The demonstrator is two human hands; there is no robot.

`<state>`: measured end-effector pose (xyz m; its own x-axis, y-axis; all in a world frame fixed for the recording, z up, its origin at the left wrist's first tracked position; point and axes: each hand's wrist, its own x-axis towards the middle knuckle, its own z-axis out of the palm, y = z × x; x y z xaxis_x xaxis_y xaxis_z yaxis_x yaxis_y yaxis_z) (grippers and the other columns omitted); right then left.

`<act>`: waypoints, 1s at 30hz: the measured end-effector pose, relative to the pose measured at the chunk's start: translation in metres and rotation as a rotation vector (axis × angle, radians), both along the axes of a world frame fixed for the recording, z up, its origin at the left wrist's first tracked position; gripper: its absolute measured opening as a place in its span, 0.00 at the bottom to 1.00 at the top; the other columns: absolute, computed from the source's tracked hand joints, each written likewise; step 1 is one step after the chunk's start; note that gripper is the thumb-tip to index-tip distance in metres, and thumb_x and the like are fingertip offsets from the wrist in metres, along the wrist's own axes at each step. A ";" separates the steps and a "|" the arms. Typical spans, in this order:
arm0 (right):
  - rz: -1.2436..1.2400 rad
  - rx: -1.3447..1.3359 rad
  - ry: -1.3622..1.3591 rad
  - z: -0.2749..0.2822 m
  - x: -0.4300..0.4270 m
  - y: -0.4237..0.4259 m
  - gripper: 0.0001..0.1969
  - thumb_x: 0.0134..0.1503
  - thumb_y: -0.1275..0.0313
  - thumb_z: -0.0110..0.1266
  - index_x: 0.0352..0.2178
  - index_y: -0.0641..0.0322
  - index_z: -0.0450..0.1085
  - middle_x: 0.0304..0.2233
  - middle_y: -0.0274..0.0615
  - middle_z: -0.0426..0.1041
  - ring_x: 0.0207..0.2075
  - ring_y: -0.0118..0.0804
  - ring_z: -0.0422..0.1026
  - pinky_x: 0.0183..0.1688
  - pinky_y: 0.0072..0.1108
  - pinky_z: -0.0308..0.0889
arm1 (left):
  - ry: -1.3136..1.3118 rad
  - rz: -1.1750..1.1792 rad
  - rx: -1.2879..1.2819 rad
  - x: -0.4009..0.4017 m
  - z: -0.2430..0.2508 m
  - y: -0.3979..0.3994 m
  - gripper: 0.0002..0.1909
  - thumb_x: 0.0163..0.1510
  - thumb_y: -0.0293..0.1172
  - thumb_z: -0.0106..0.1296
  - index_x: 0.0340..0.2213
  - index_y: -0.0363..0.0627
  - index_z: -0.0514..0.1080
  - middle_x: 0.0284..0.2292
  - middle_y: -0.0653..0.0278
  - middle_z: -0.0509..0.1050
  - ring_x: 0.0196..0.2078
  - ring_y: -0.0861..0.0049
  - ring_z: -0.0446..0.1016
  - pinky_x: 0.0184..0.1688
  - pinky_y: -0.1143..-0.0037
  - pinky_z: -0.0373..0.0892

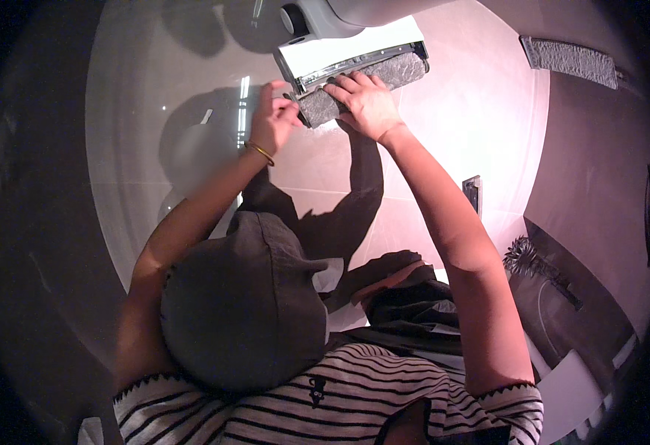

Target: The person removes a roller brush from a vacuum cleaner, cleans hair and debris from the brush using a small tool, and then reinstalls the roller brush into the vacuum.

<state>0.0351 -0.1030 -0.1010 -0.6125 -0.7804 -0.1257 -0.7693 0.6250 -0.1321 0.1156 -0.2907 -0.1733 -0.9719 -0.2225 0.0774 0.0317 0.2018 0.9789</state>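
Note:
A grey fabric roller brush (319, 108) lies slantwise along the front edge of a white floor-cleaner head (358, 47) near the top of the view. Around the middle of the roller, my right hand (363, 103) is closed, palm down. My left hand (278, 114) is at the roller's left end, beside its dark end cap; the fingers are partly bent and spread, and whether they touch the cap is unclear. The roller's right end sits by the head's housing, while its left end stands out from it.
A second grey roller or pad (575, 60) is at the upper right. A small dark rectangular part (473, 194) lies on the tiled floor to the right. Farther down are a bristled brush (530, 261) and a white bin-like object (567, 392).

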 end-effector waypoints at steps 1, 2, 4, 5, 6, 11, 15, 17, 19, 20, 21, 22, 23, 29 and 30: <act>-0.013 -0.022 -0.027 0.000 0.001 -0.003 0.29 0.36 0.67 0.60 0.45 0.47 0.63 0.44 0.32 0.65 0.47 0.35 0.62 0.46 0.29 0.60 | 0.009 0.057 0.057 0.001 -0.003 -0.005 0.08 0.46 0.17 0.46 0.31 0.37 0.66 0.20 0.63 0.68 0.19 0.82 0.69 0.22 0.82 0.66; -0.009 -0.026 -0.032 0.000 0.002 -0.004 0.29 0.36 0.67 0.60 0.45 0.47 0.63 0.44 0.32 0.65 0.47 0.35 0.62 0.46 0.29 0.60 | -0.101 0.027 0.056 0.000 -0.005 -0.020 0.08 0.47 0.16 0.45 0.32 0.36 0.66 0.20 0.64 0.68 0.18 0.82 0.68 0.22 0.82 0.66; -0.031 -0.073 -0.032 -0.005 0.001 0.000 0.29 0.36 0.68 0.60 0.45 0.46 0.64 0.44 0.32 0.65 0.48 0.37 0.62 0.47 0.31 0.60 | -0.215 -0.051 0.030 -0.002 -0.002 -0.034 0.11 0.46 0.16 0.45 0.35 0.34 0.66 0.20 0.65 0.68 0.18 0.84 0.67 0.21 0.83 0.65; -0.030 -0.072 -0.034 -0.006 0.000 0.002 0.29 0.36 0.68 0.60 0.45 0.46 0.64 0.44 0.32 0.65 0.48 0.37 0.62 0.47 0.31 0.60 | -0.216 -0.050 0.032 -0.004 -0.002 -0.035 0.11 0.46 0.16 0.45 0.35 0.34 0.66 0.20 0.65 0.68 0.18 0.84 0.67 0.21 0.83 0.65; -0.039 -0.102 -0.004 -0.009 0.001 0.004 0.30 0.35 0.68 0.61 0.45 0.47 0.64 0.44 0.33 0.65 0.47 0.38 0.62 0.47 0.31 0.60 | -0.334 -0.078 0.008 -0.008 0.001 -0.036 0.13 0.46 0.17 0.45 0.36 0.35 0.66 0.20 0.66 0.68 0.17 0.84 0.67 0.21 0.84 0.65; -0.248 -0.340 -0.023 -0.009 0.032 0.003 0.19 0.38 0.75 0.57 0.36 0.58 0.67 0.40 0.42 0.66 0.42 0.42 0.65 0.40 0.30 0.63 | -0.182 -0.210 -0.049 -0.011 -0.007 -0.045 0.17 0.45 0.20 0.47 0.40 0.42 0.67 0.19 0.67 0.69 0.17 0.82 0.67 0.22 0.81 0.64; -0.901 -0.724 -0.600 -0.049 0.091 -0.007 0.10 0.43 0.72 0.56 0.26 0.69 0.68 0.16 0.42 0.69 0.15 0.31 0.68 0.20 0.21 0.64 | -0.263 -0.428 -0.417 -0.027 -0.010 -0.046 0.17 0.44 0.26 0.49 0.40 0.47 0.68 0.18 0.63 0.70 0.18 0.73 0.68 0.24 0.76 0.65; -1.122 -0.944 -1.181 -0.059 0.107 -0.030 0.14 0.47 0.75 0.55 0.35 0.70 0.64 0.20 0.38 0.71 0.18 0.26 0.69 0.19 0.16 0.62 | -0.316 -0.466 -0.445 -0.034 -0.017 -0.047 0.17 0.45 0.28 0.50 0.40 0.48 0.69 0.17 0.62 0.70 0.19 0.70 0.68 0.25 0.75 0.65; -1.326 -1.103 -1.669 -0.039 0.105 -0.057 0.19 0.48 0.69 0.57 0.39 0.67 0.63 0.25 0.38 0.72 0.24 0.26 0.70 0.25 0.14 0.64 | -0.066 -0.439 -0.466 -0.030 -0.025 -0.058 0.14 0.45 0.29 0.51 0.37 0.48 0.71 0.18 0.60 0.71 0.20 0.70 0.69 0.26 0.74 0.66; -1.324 -1.104 -1.677 -0.030 0.102 -0.069 0.19 0.48 0.69 0.57 0.39 0.67 0.63 0.25 0.38 0.72 0.24 0.26 0.70 0.25 0.14 0.64 | -0.072 -0.439 -0.472 -0.028 -0.027 -0.060 0.14 0.45 0.29 0.51 0.37 0.48 0.71 0.18 0.60 0.71 0.20 0.70 0.69 0.26 0.74 0.66; -1.419 -1.304 -1.740 -0.027 0.098 -0.076 0.16 0.50 0.68 0.55 0.37 0.66 0.64 0.24 0.37 0.71 0.24 0.26 0.69 0.24 0.13 0.64 | -0.044 -0.411 -0.470 -0.029 -0.028 -0.055 0.14 0.45 0.30 0.51 0.36 0.48 0.71 0.19 0.60 0.72 0.20 0.69 0.70 0.26 0.74 0.66; -1.508 -1.512 -1.794 -0.026 0.094 -0.080 0.14 0.52 0.67 0.53 0.35 0.66 0.64 0.24 0.37 0.71 0.23 0.26 0.69 0.24 0.12 0.64 | -0.016 -0.383 -0.469 -0.031 -0.028 -0.053 0.13 0.45 0.31 0.51 0.36 0.48 0.72 0.20 0.59 0.72 0.21 0.69 0.70 0.27 0.74 0.66; -1.508 -1.517 -1.793 -0.027 0.090 -0.081 0.14 0.52 0.67 0.53 0.35 0.66 0.64 0.24 0.37 0.71 0.23 0.26 0.69 0.24 0.12 0.64 | -0.014 -0.386 -0.470 -0.032 -0.027 -0.053 0.13 0.45 0.31 0.51 0.36 0.48 0.72 0.20 0.59 0.72 0.21 0.69 0.70 0.27 0.74 0.66; -1.478 -1.571 -1.820 -0.049 0.099 -0.059 0.07 0.56 0.70 0.46 0.27 0.64 0.65 0.16 0.29 0.62 0.17 0.20 0.59 0.20 0.10 0.60 | -0.310 -0.396 -0.412 -0.036 -0.008 -0.039 0.12 0.46 0.32 0.50 0.35 0.47 0.72 0.20 0.58 0.73 0.21 0.70 0.71 0.27 0.75 0.66; -1.486 -1.572 -1.809 -0.046 0.105 -0.056 0.07 0.56 0.71 0.45 0.29 0.65 0.66 0.16 0.30 0.63 0.17 0.20 0.60 0.19 0.10 0.59 | -0.315 -0.390 -0.413 -0.033 -0.007 -0.041 0.12 0.46 0.32 0.50 0.35 0.47 0.72 0.20 0.58 0.73 0.21 0.70 0.71 0.27 0.75 0.66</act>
<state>0.1397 -0.1592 -0.1472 -0.5104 -0.3152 -0.8001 0.7547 -0.6102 -0.2411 0.0825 -0.3320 -0.1807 -0.9653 0.1383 -0.2214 -0.0975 0.5958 0.7972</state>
